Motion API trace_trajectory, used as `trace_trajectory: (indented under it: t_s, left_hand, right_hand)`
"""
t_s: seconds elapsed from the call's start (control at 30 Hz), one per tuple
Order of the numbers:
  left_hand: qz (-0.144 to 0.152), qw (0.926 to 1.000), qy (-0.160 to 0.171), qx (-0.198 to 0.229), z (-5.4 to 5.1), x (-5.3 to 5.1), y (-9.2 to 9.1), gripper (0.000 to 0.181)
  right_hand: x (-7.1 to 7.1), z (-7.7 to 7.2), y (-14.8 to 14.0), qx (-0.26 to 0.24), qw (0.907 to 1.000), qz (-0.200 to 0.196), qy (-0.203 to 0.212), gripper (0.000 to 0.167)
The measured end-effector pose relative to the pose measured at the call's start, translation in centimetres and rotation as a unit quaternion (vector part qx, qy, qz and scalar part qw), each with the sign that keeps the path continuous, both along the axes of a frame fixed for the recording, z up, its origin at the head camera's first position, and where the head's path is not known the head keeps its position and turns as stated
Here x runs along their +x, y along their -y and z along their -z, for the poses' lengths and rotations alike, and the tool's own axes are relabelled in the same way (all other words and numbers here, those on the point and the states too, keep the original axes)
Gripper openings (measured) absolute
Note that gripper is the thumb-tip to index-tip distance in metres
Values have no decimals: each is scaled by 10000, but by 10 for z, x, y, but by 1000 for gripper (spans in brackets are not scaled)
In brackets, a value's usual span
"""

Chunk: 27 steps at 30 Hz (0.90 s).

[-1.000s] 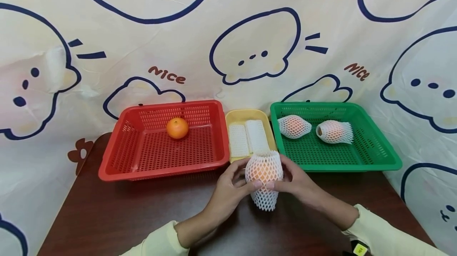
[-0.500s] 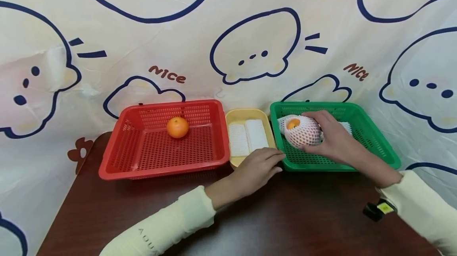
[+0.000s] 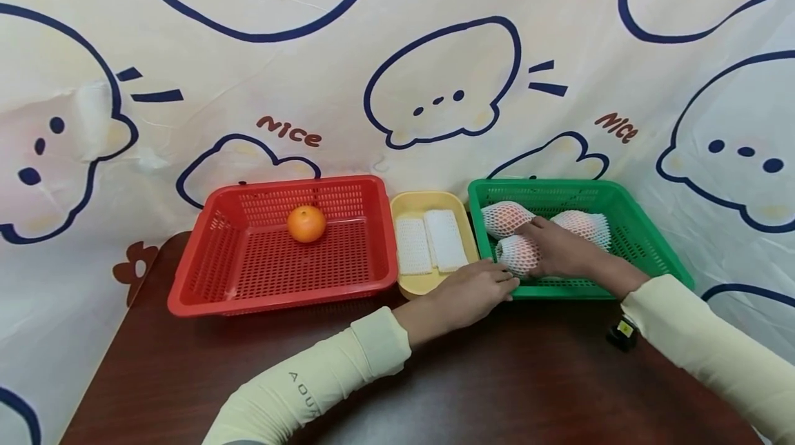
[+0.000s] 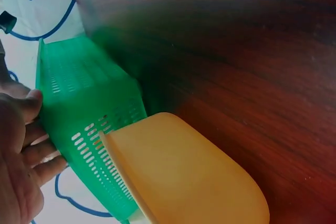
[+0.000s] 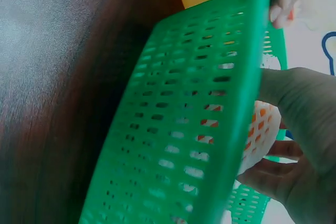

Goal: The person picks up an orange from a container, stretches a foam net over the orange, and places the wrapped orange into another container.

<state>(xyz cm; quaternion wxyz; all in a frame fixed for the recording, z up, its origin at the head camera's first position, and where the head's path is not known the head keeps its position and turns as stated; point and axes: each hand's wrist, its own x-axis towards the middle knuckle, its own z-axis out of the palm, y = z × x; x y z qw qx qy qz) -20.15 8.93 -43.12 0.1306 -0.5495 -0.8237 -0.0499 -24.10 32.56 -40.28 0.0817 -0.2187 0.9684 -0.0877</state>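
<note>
The green basket (image 3: pixel 651 245) holds two netted fruits (image 3: pixel 580 225) plus a third (image 3: pixel 517 254) in my curled right grip (image 3: pixel 564 252), left grip (image 3: pixel 468 294) loose on the rim (image 3: pixel 577 291), with one bare orange (image 3: pixel 306 224) seemingly left in the red basket (image 3: pixel 282 298)!

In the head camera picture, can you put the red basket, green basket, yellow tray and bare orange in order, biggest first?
Largest to smallest:
1. red basket and green basket, too alike to rank
2. yellow tray
3. bare orange
</note>
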Motion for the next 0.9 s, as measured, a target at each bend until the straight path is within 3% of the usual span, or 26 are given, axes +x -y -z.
trace_trajectory:
  t_s: [0.33, 0.9]
  left_hand:
    - [10, 9995, 55, -300, 1, 1, -1, 35]
    - [57, 9999, 2, 143, 8, 0, 4, 35]
  right_hand:
    - [-1, 19, 10, 151, 9999, -55, 6, 72]
    - [-1, 17, 14, 174, 9998, -96, 30, 76]
